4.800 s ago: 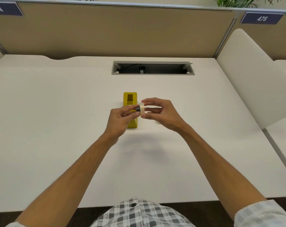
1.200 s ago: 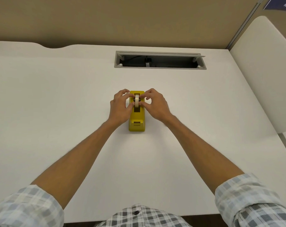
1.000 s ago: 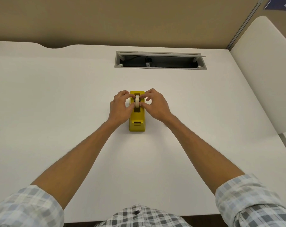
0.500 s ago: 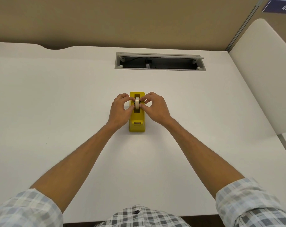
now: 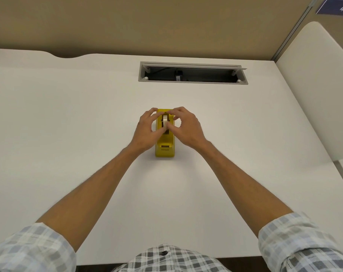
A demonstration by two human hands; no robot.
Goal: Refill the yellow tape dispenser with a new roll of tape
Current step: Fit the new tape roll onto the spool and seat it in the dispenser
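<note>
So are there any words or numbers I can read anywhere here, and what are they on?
"475": on the dark blue sign on the partition, top right, cut off by the picture's edge.
Yellow tape dispenser: no readable text.
Small tag in the desk's cable slot: too small to read.

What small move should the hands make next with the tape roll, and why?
Probably press the tape roll fully down into the yellow dispenser. It stands upright in the slot, pinched by the left hand and right hand, apparently not yet seated.

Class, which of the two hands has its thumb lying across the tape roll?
The right hand: its thumb crosses the tape roll; the left hand pinches beside.
</note>
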